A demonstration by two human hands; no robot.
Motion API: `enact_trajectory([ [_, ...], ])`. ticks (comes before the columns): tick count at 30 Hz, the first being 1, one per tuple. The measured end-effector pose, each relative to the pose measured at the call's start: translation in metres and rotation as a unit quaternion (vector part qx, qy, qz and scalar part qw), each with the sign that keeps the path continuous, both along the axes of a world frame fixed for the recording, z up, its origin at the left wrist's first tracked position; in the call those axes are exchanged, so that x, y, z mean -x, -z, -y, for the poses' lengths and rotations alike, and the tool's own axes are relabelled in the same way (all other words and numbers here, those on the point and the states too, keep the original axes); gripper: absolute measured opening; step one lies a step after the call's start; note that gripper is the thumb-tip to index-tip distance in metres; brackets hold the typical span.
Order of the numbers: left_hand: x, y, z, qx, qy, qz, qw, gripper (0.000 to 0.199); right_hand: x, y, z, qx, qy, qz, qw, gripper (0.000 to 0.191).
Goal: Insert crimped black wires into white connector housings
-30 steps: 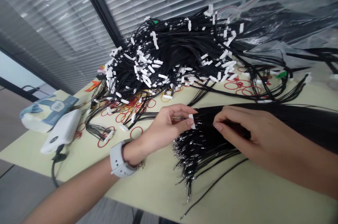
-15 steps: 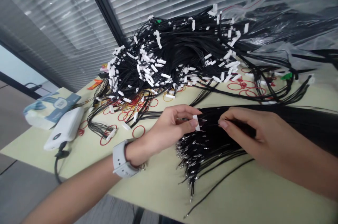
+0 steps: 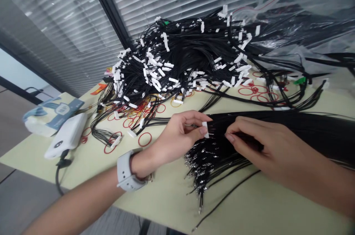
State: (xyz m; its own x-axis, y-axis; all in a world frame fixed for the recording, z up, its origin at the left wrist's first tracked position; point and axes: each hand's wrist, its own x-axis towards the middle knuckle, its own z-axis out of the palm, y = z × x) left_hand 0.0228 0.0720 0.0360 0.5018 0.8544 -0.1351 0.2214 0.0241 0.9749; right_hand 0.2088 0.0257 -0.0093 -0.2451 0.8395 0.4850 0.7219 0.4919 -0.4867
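Left hand (image 3: 180, 137) pinches white connector (image 3: 205, 130) over loose wires (image 3: 224, 150), toward table's (image 3: 155, 194) near edge; right hand (image 3: 266, 146) fingers pressed together, wire between unclear. Connectored bundles (image 3: 191, 54) heaped toward far edge look done; many bare terminals (image 3: 201, 181) left.

The right hand (image 3: 273, 150) sits slightly lower in view.

Left hand (image 3: 184, 131): thumb and fingers gripping white connector (image 3: 205, 130). Right hand (image 3: 263, 144): right of connector, fingertips pinched.

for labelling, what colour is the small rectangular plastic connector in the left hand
The connector is white, clearest in the head view.
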Motion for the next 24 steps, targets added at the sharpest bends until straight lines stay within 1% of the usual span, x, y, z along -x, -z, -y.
enact_trajectory([
  [3,0.0002,-0.0001,0.0002,0.001,0.002,-0.001,1.0,0.015,0.0002,-0.0002,0.0,0.005,0.011,-0.003,1.0,0.021],
  [9,-0.0012,-0.0013,-0.0015,0.007,-0.005,-0.009,1.0,0.015,0.0009,-0.0019,0.0006,-0.003,0.007,-0.003,1.0,0.021],
  [16,-0.0007,-0.0006,0.0013,-0.011,0.007,-0.018,1.0,0.015,0.0028,-0.0008,-0.0005,-0.034,-0.012,0.001,0.999,0.022],
  [24,-0.0041,0.0046,0.0063,-0.013,-0.007,-0.02,1.0,0.019,0.0081,0.0057,0.0006,-0.117,-0.015,0.022,0.993,0.017],
])
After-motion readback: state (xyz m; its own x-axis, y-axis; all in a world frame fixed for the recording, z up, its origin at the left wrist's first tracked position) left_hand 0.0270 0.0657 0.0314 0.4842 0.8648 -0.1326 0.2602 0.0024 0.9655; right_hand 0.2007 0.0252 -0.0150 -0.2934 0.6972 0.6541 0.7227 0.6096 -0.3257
